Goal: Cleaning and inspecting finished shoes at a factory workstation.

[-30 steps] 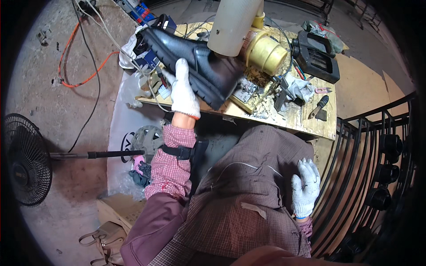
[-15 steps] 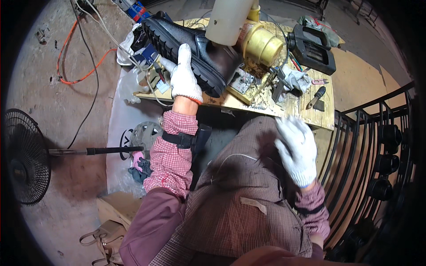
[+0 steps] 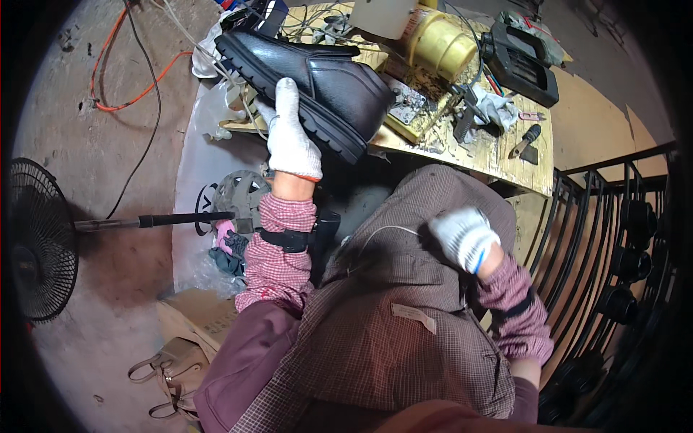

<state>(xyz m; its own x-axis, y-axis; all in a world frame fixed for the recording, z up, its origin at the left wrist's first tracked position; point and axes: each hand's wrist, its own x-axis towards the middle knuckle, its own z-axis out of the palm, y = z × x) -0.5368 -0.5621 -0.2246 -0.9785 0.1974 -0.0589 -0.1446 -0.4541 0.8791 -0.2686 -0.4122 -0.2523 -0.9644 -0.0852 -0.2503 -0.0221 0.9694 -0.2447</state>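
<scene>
Two gloved hands in the head view: our left hand (image 3: pixel 291 137) is flat against the sole of the black boot (image 3: pixel 310 79), fingers stretched out, propping it more than gripping, at the near-left edge of the cluttered desk (image 3: pixel 498 155). We'd keep the palm firmly under the sole so the boot doesn't tip off. Our right hand (image 3: pixel 463 237) is loosely curled near our lap, holding nothing, well apart from the boot, which sits far-left of it.
</scene>
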